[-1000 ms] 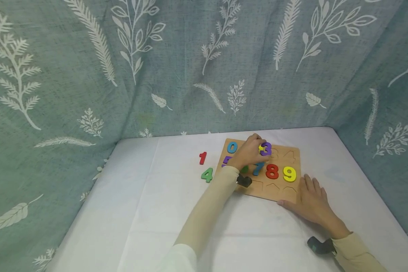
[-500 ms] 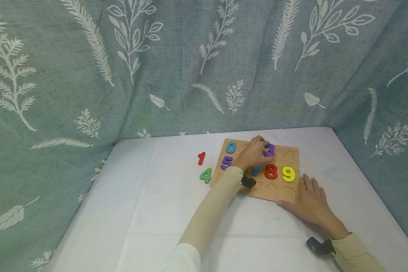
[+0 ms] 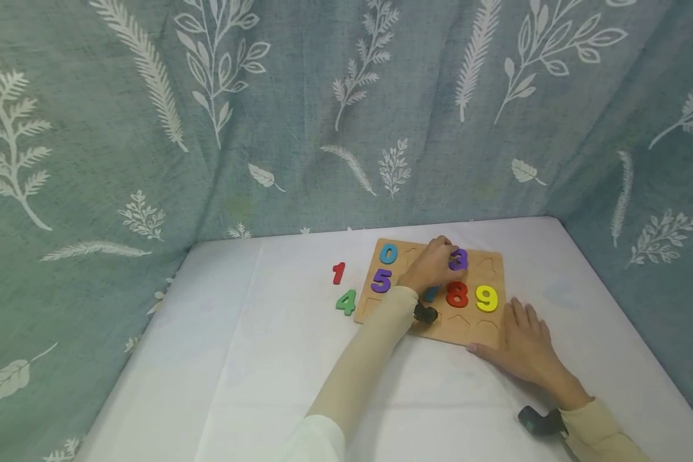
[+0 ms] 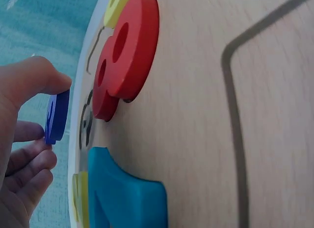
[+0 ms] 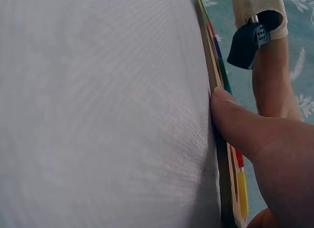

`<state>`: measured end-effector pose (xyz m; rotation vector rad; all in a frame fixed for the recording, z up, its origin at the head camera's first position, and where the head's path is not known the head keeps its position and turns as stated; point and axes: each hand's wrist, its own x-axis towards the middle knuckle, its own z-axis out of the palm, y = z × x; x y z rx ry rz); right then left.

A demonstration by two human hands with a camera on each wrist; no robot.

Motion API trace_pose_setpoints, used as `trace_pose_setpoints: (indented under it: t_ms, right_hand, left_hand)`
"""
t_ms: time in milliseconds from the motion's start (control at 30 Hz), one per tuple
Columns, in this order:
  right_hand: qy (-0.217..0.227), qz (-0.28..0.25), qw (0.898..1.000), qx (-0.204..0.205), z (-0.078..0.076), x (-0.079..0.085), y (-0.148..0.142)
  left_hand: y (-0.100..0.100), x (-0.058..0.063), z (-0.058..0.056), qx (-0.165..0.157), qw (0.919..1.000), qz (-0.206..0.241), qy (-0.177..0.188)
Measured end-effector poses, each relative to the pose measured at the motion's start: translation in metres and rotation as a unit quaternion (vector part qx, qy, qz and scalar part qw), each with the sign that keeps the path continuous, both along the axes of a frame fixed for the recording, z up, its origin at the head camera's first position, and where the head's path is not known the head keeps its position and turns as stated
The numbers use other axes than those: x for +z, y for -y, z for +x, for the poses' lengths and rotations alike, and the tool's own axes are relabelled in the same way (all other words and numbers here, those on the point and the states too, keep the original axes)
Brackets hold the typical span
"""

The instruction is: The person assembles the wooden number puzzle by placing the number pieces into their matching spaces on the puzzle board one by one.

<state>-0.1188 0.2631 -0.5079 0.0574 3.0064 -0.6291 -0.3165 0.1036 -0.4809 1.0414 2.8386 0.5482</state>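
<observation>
In the head view, my left hand [image 3: 433, 264] is over the wooden number board [image 3: 447, 332], holding a purple number 3 [image 3: 459, 259] near the back row. The left wrist view shows the piece [image 4: 59, 117] pinched on edge between thumb and fingers, a little off the board. Close by sit a red 8 [image 4: 130, 51] and a blue 7 [image 4: 127, 193], with a yellow piece [image 4: 81, 201] partly hidden behind the 7. My right hand [image 3: 528, 340] lies spread at the board's right front corner, its thumb [image 5: 235, 117] against the front edge.
A red 1 [image 3: 338, 273] and a green 4 [image 3: 346, 302] lie on the white cloth left of the board. A blue 0 [image 3: 389, 253], purple 5 [image 3: 381, 281] and yellow 9 [image 3: 487, 299] are on the board. A leaf-patterned curtain [image 3: 300, 128] stands behind.
My left hand has carried the purple 3 a little to the right across the board, uncovering the purple 5. My right hand stays at the corner. The head view has shifted slightly.
</observation>
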Motion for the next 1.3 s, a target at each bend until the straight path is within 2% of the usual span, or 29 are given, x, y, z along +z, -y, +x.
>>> trace_pose_setpoints:
  t_ms: [367, 900, 1200, 1300]
  right_hand:
    - [-0.001, 0.000, 1.000, -0.003, 0.002, 0.000, -0.001]
    - [0.004, -0.013, 1.000, -0.004, 0.004, 0.002, -0.004]
    - [0.008, -0.013, 1.000, -0.005, 0.002, 0.001, -0.003]
    - [0.009, -0.012, 1.000, -0.005, 0.001, 0.000, -0.002]
  left_hand:
    - [-0.005, -0.007, -0.002, -0.017, 0.9991, -0.028, -0.028]
    - [-0.011, -0.011, -0.004, -0.019, 0.9985, -0.041, -0.030]
    - [-0.011, -0.009, -0.005, -0.014, 0.9985, -0.048, -0.021]
    - [-0.010, -0.008, -0.007, -0.024, 0.9979, -0.056, -0.020]
